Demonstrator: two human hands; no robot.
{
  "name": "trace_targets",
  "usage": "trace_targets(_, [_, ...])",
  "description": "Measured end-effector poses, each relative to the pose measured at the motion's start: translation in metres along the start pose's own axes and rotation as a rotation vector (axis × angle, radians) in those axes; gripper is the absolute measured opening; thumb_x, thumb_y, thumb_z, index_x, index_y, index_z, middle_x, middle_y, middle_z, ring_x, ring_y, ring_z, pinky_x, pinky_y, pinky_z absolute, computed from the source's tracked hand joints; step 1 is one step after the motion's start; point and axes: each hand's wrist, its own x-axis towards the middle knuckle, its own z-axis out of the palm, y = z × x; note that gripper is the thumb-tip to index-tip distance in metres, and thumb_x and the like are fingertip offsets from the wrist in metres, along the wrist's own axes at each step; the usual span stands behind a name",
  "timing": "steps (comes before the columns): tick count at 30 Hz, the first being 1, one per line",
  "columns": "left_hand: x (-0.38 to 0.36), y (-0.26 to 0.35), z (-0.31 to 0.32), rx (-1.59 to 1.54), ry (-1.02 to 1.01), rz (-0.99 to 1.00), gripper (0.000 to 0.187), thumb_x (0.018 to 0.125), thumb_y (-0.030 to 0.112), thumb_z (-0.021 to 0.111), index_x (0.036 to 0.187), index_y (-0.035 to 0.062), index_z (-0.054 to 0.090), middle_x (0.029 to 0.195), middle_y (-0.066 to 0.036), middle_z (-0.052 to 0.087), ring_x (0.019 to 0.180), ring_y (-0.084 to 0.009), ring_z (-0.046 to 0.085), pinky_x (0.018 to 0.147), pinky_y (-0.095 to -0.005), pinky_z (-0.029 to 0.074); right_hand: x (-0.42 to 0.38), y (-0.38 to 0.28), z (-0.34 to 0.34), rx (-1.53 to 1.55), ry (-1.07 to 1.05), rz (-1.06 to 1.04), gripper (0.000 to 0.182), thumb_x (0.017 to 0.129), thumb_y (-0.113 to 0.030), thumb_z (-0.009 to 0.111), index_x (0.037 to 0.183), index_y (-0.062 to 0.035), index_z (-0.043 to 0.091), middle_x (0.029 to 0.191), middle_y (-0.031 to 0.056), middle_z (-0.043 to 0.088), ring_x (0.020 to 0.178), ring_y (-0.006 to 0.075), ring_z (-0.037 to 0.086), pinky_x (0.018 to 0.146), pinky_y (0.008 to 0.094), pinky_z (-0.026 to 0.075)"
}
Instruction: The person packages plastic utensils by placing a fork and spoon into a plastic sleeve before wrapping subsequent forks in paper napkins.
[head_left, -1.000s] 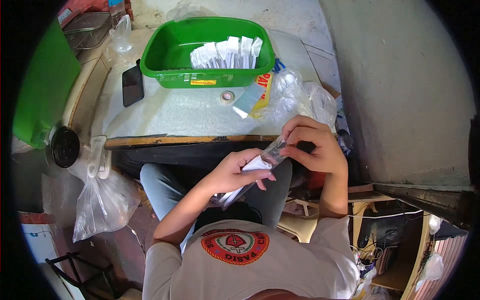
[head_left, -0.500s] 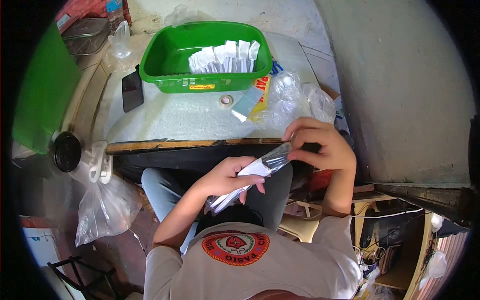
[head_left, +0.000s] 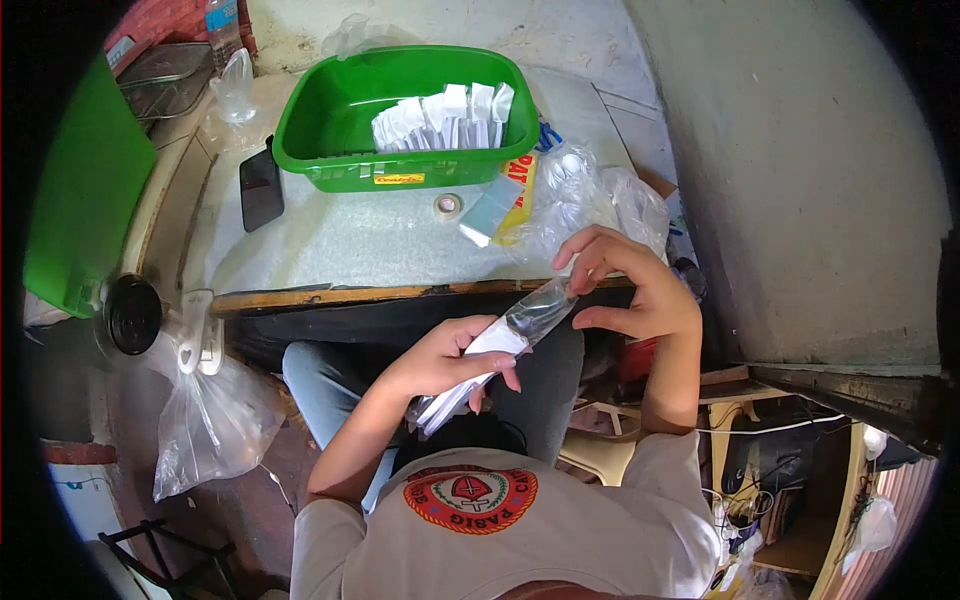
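Note:
My left hand [head_left: 445, 362] is closed around a clear plastic packet [head_left: 540, 308] with a folded white paper-like piece inside, held slantwise above my lap. Long pale shapes show at its lower end; I cannot make out exactly what they are. The empty-looking upper end of the plastic reaches up to my right hand [head_left: 630, 285]. There the thumb is apart from the fingers, and the fingertips are at or touching the packet's tip. Several similar white-topped packets [head_left: 455, 105] stand in a row in the green basin [head_left: 340, 175] on the table.
On the table [head_left: 330, 245] are a phone [head_left: 261, 190], a tape roll [head_left: 447, 206], flat clear sleeves [head_left: 490, 210] and a plastic bag of pale items [head_left: 570, 200]. A clear bag [head_left: 215, 425] hangs from a white clip [head_left: 203, 345] at the left. A grey wall [head_left: 810, 190] bounds the right.
My right thumb has come away from the packet's upper end, and the fingers have spread. The plastic there now looks flatter and clearer. My left hand keeps its hold.

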Motion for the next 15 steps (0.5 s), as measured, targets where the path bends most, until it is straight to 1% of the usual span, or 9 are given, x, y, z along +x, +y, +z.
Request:
trace_targets(3, [0.001, -0.002, 0.001, 0.030, 0.033, 0.034, 0.028, 0.097, 0.016, 0.057, 0.120, 0.0003, 0.055, 0.084, -0.011, 0.071, 0.049, -0.0114, 0.062, 0.044, -0.0227, 0.051, 0.006, 0.004, 0.005, 0.055, -0.049, -0.045, 0.028, 0.071, -0.002, 0.081, 0.092, -0.0022, 0.063, 0.112, 0.0126, 0.060, 0.093, 0.0200, 0.062, 0.079, 0.0285, 0.050])
trace_targets(5, [0.000, -0.002, 0.001, 0.023, 0.025, 0.005, 0.027, 0.097, 0.015, 0.058, 0.119, 0.0008, 0.055, 0.084, -0.011, 0.071, 0.049, -0.0113, 0.062, 0.044, -0.0228, 0.050, 0.009, 0.010, 0.008, -0.044, -0.163, -0.149, 0.022, 0.074, -0.001, 0.077, 0.093, -0.0015, 0.066, 0.113, 0.0135, 0.062, 0.096, 0.0230, 0.064, 0.081, 0.0300, 0.051])
trace_targets(6, [0.000, -0.003, 0.002, 0.023, 0.025, 0.006, 0.027, 0.097, 0.015, 0.058, 0.119, 0.0008, 0.055, 0.084, -0.011, 0.071, 0.049, -0.0113, 0.062, 0.044, -0.0228, 0.050, 0.009, 0.009, 0.010, -0.044, -0.163, -0.149, 0.022, 0.074, -0.001, 0.077, 0.093, -0.0015, 0.066, 0.113, 0.0135, 0.062, 0.096, 0.0230, 0.064, 0.081, 0.0300, 0.051])
trace_targets(8, [0.000, -0.004, 0.002, 0.023, 0.045, -0.008, 0.026, 0.097, 0.015, 0.058, 0.119, 0.0014, 0.056, 0.084, -0.011, 0.071, 0.050, -0.0111, 0.062, 0.044, -0.0227, 0.050, 0.010, 0.008, 0.014, -0.005, -0.135, -0.140, 0.019, 0.077, 0.002, 0.073, 0.095, -0.0005, 0.069, 0.110, 0.0141, 0.065, 0.099, 0.0253, 0.064, 0.083, 0.0327, 0.051])
trace_targets(9, [0.000, -0.004, 0.002, 0.023, 0.045, -0.007, 0.026, 0.097, 0.015, 0.058, 0.119, 0.0014, 0.056, 0.084, -0.011, 0.071, 0.050, -0.0111, 0.062, 0.044, -0.0227, 0.050, 0.010, 0.009, 0.013, -0.005, -0.136, -0.141, 0.019, 0.077, 0.002, 0.073, 0.095, -0.0005, 0.069, 0.110, 0.0141, 0.065, 0.099, 0.0253, 0.064, 0.083, 0.0327, 0.051])
trace_targets(11, [0.000, -0.003, 0.002, 0.034, 0.044, -0.024, 0.026, 0.097, 0.017, 0.059, 0.116, 0.0001, 0.055, 0.086, -0.010, 0.070, 0.054, -0.0108, 0.062, 0.047, -0.0220, 0.051, 0.008, 0.010, 0.011, 0.078, -0.066, -0.035, 0.021, 0.077, 0.005, 0.071, 0.097, 0.0003, 0.070, 0.105, 0.0136, 0.067, 0.102, 0.0263, 0.064, 0.083, 0.0341, 0.052])
trace_targets(12, [0.000, -0.004, 0.001, 0.035, 0.044, -0.023, 0.026, 0.097, 0.017, 0.059, 0.116, 0.0001, 0.055, 0.086, -0.010, 0.070, 0.054, -0.0108, 0.062, 0.047, -0.0220, 0.051, 0.007, 0.010, 0.010, 0.078, -0.067, -0.035, 0.021, 0.077, 0.005, 0.071, 0.097, 0.0003, 0.070, 0.105, 0.0136, 0.067, 0.102, 0.0263, 0.064, 0.083, 0.0341, 0.052])
trace_targets(14, [-0.001, -0.007, 0.000, 0.044, 0.055, -0.022, 0.025, 0.097, 0.017, 0.059, 0.115, 0.0000, 0.055, 0.087, -0.010, 0.070, 0.053, -0.0106, 0.062, 0.047, -0.0223, 0.051, 0.005, 0.009, 0.007, 0.059, 0.041, 0.000, 0.021, 0.077, 0.005, 0.072, 0.097, 0.0000, 0.069, 0.099, 0.0125, 0.068, 0.098, 0.0251, 0.065, 0.080, 0.0331, 0.053])
trace_targets(15, [-0.001, -0.007, -0.001, 0.044, 0.055, -0.021, 0.025, 0.097, 0.017, 0.059, 0.115, 0.0000, 0.055, 0.087, -0.010, 0.070, 0.053, -0.0106, 0.062, 0.047, -0.0223, 0.051, 0.005, 0.010, 0.006, 0.059, 0.041, 0.000, 0.021, 0.077, 0.005, 0.072, 0.097, 0.0000, 0.069, 0.099, 0.0125, 0.068, 0.098, 0.0251, 0.065, 0.080, 0.0331, 0.053])
